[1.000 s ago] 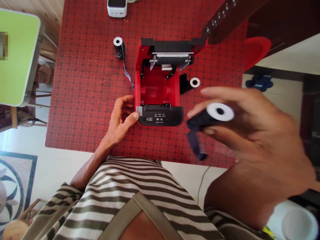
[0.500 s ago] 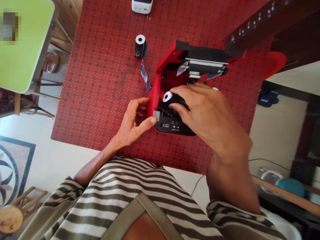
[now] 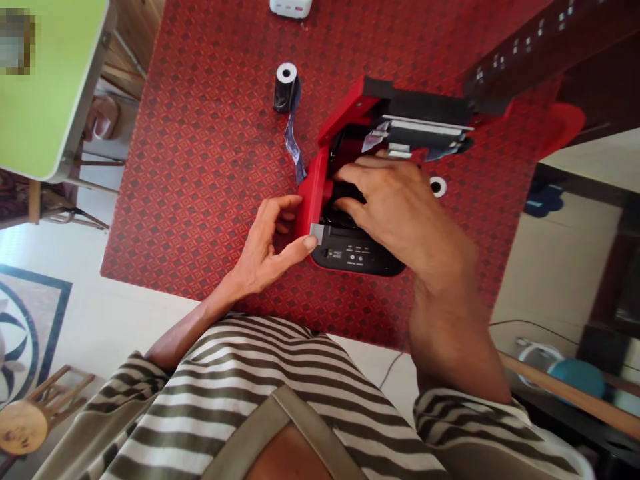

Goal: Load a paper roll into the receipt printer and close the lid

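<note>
A red and black label printer [image 3: 360, 257] stands on the table with its lid [image 3: 420, 107] raised. My left hand [image 3: 270, 247] grips its left front corner, thumb on the front edge and fingers curled against the side. Inside the printer bay, my right hand [image 3: 395, 207] is closed around a black ribbon roll [image 3: 347, 192], mostly hidden beneath the fingers. Another black ribbon roll with a white core [image 3: 285, 90] stands upright behind the printer's left side; a crumpled strip [image 3: 294, 147] trails from it to the printer. A white-ended roll [image 3: 438, 187] shows right of the printer.
A patterned red cloth covers the table [image 3: 200, 167]. At its far edge sits a small white device [image 3: 291, 8]. A dark, shiny beam-like piece [image 3: 530, 40] is at the upper right. A green table [image 3: 50, 100] stands to the left, with a wooden stool [image 3: 23, 427] below.
My right hand has moved left and lowered the ribbon roll deeper into the printer bay; its white end is now hidden. My left hand keeps its hold, and the view has shifted slightly.
</note>
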`<state>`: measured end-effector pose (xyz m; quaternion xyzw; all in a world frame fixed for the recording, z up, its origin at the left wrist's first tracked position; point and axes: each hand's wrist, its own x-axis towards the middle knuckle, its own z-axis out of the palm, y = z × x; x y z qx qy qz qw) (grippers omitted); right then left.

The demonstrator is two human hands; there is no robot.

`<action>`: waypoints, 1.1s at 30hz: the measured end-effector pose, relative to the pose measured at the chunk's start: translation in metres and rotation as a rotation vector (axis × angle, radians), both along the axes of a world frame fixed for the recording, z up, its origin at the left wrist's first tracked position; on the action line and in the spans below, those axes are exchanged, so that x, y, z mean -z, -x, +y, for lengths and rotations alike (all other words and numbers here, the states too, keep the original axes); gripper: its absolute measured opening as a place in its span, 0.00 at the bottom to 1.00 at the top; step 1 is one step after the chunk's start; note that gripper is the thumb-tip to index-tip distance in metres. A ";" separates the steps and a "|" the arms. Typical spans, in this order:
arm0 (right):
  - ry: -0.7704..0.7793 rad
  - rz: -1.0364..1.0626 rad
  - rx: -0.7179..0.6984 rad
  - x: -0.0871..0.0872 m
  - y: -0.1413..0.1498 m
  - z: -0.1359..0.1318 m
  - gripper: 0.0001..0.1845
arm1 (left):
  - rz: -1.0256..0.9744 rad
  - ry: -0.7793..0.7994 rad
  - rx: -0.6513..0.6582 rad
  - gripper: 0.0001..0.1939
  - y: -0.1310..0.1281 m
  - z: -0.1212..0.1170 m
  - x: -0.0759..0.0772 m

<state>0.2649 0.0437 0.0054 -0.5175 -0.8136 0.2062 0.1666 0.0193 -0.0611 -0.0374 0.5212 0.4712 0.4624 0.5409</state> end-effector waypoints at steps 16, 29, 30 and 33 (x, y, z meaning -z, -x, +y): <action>-0.057 0.078 -0.098 -0.071 -0.010 -0.038 0.19 | -0.012 -0.001 0.021 0.39 0.003 0.002 0.003; -0.134 0.189 -0.160 -0.058 -0.025 -0.046 0.17 | 0.021 -0.021 0.003 0.41 0.004 0.005 0.009; -0.141 0.187 -0.165 -0.058 -0.025 -0.045 0.16 | 0.019 -0.022 0.003 0.41 0.004 0.005 0.009; -0.168 0.186 -0.187 -0.056 -0.023 -0.041 0.13 | 0.015 -0.028 0.004 0.42 0.005 0.005 0.010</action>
